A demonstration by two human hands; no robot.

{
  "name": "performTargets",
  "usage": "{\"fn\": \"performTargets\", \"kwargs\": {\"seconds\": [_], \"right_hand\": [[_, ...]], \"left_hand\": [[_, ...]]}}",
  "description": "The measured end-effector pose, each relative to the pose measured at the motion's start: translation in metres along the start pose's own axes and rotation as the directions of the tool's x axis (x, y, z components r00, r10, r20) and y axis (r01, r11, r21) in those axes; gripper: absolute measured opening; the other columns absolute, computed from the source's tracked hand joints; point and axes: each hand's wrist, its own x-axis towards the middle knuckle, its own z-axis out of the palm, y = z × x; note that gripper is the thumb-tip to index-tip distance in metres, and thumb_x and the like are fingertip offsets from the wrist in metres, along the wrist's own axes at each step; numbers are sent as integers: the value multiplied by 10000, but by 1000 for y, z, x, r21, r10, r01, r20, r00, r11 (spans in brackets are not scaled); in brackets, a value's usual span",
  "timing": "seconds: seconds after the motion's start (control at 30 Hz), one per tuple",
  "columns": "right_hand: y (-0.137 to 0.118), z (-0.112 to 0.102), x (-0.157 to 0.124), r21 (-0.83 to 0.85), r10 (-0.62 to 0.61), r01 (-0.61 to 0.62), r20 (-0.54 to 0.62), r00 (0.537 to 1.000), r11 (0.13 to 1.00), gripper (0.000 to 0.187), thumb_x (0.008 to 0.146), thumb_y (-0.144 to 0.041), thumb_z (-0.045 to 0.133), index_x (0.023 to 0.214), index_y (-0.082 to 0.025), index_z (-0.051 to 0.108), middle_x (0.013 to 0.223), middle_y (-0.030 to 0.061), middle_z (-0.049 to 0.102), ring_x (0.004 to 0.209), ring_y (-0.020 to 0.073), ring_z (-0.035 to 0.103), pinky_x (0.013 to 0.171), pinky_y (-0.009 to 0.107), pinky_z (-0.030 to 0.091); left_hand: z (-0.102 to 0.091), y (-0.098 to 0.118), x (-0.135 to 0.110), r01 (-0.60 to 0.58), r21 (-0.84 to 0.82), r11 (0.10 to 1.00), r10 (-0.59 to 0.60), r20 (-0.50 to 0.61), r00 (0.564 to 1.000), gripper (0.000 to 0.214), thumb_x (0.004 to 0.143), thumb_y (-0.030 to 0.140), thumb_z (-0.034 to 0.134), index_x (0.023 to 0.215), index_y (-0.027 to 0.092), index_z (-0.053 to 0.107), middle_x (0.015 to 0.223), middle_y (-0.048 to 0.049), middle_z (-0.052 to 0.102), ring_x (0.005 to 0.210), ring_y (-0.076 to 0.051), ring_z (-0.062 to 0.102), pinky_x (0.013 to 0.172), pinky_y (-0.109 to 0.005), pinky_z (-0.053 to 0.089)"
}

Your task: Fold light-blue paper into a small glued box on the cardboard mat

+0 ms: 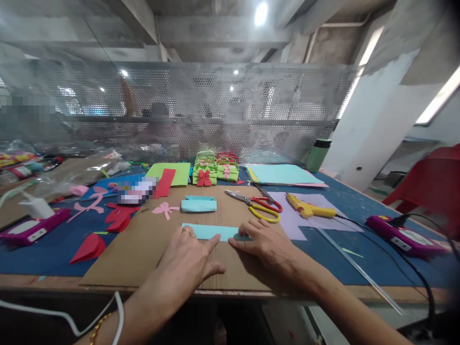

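Note:
A light blue paper strip (212,231) lies flat on a brown cardboard sheet (143,249). My left hand (189,258) rests palm down on the cardboard, fingertips and thumb touching the strip's near edge. My right hand (264,244) presses its fingers on the strip's right end. A folded light blue paper piece (199,204) sits just beyond the strip. Scissors with red and yellow handles (257,204) lie to the right of it, and a pink paper bow (164,209) to the left.
A yellow glue gun (309,208) lies on lilac paper, its cord running right. Small green paper baskets (212,171), green and cyan sheets, red paper scraps (118,218), purple devices (404,235) at both sides, a green cup (318,154) and a perforated metal screen stand behind.

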Motion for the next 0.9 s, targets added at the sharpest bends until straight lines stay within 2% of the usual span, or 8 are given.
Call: {"fn": "performTargets", "kwargs": {"seconds": [0.2, 0.37, 0.5, 0.57, 0.63, 0.7, 0.77, 0.9], "right_hand": [[10, 0, -24, 104, 67, -63, -35, 997, 993, 235, 969, -243, 502, 1124, -251, 678, 991, 64, 595, 871, 189, 515, 778, 344, 365], [20, 0, -41, 130, 123, -113, -65, 990, 985, 137, 906, -234, 568, 928, -231, 703, 911, 46, 602, 803, 174, 521, 758, 331, 371], [23, -9, -50, 111, 220, -219, -1, 975, 970, 161, 891, -204, 536, 812, -229, 674, 865, 43, 614, 751, 175, 517, 719, 330, 387], [21, -12, -48, 96, 253, -248, -39, 967, 964, 181, 883, -195, 522, 768, -224, 660, 846, 49, 613, 726, 177, 515, 702, 331, 404], [13, -12, -40, 99, 231, -221, -103, 967, 970, 201, 898, -169, 484, 850, -220, 672, 912, 72, 625, 786, 194, 537, 735, 343, 432], [2, -7, -26, 98, 159, -145, -155, 975, 985, 272, 922, -140, 433, 1055, -202, 661, 1040, 109, 623, 881, 215, 548, 782, 361, 453], [-10, 1, -13, 77, 91, -80, -148, 985, 994, 332, 941, -149, 418, 1215, -178, 603, 1100, 137, 602, 917, 227, 543, 798, 381, 459], [-24, 15, 1, 86, 87, -78, -107, 990, 993, 259, 986, -256, 446, 1144, -199, 642, 1000, 104, 585, 898, 226, 521, 796, 387, 443]], "left_hand": [[1, -1, -1, -2, -8, 1000, 2, -15, 1000, 603, 854, 644, 560, 1354, 307, 586, 865, -162, 739, 993, -384, 639, 819, -454, 444], [4, -1, -1, 5, 4, 1000, -4, -16, 1000, 597, 849, 635, 576, 1350, 311, 591, 852, -161, 736, 1005, -399, 635, 823, -467, 450], [4, -1, 0, 2, -15, 1000, -2, -20, 1000, 589, 858, 633, 565, 1352, 314, 588, 816, -148, 730, 1004, -394, 634, 810, -461, 456], [3, -1, 0, 1, -16, 1000, -1, -8, 1000, 590, 861, 629, 564, 1352, 304, 590, 799, -148, 727, 991, -391, 637, 792, -451, 459], [2, 0, 0, 3, -10, 1000, -3, 0, 1000, 587, 863, 625, 564, 1349, 297, 592, 814, -153, 730, 977, -385, 640, 775, -439, 459], [1, 0, -1, 9, -12, 1000, -9, 2, 1000, 585, 860, 623, 571, 1345, 298, 593, 843, -154, 734, 980, -378, 640, 777, -428, 454], [0, 1, -2, 21, -18, 1000, -21, 1, 1000, 592, 853, 626, 580, 1349, 303, 587, 884, -154, 735, 1008, -372, 633, 794, -422, 447], [0, 3, -3, 45, -9, 999, -45, -11, 999, 605, 859, 631, 567, 1368, 304, 569, 946, -171, 727, 1058, -372, 610, 812, -419, 435]]}}
